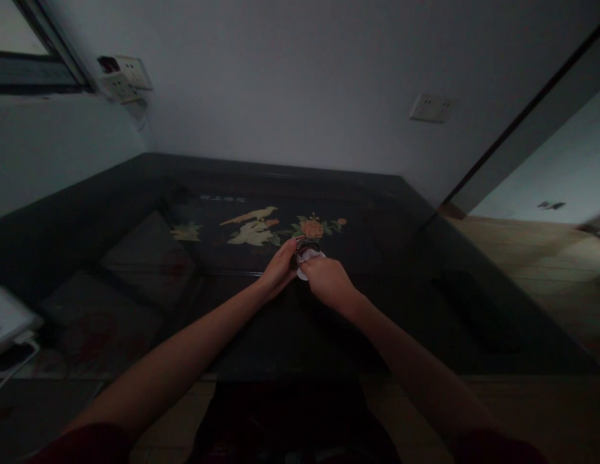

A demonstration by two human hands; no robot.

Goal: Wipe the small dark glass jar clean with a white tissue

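Near the centre, above the dark table, my left hand (280, 267) is wrapped round the left side of a small cup-like object with a dark round rim (307, 245). My right hand (332, 281) is closed on a thin, crumpled white tissue or cloth (311, 254), its fingers pressed in at the cup's mouth. A white edge shows below my right fingers; I cannot tell whether it belongs to the tissue or the cup. Much of the cup is hidden behind both hands, and the light is dim.
The glossy dark table (290, 328) bears a printed bird and flowers (251, 225). A flat dark object (476, 309) lies at the right. On the left is a white device (9, 319) with a cable. Wall sockets (431, 107) are behind.
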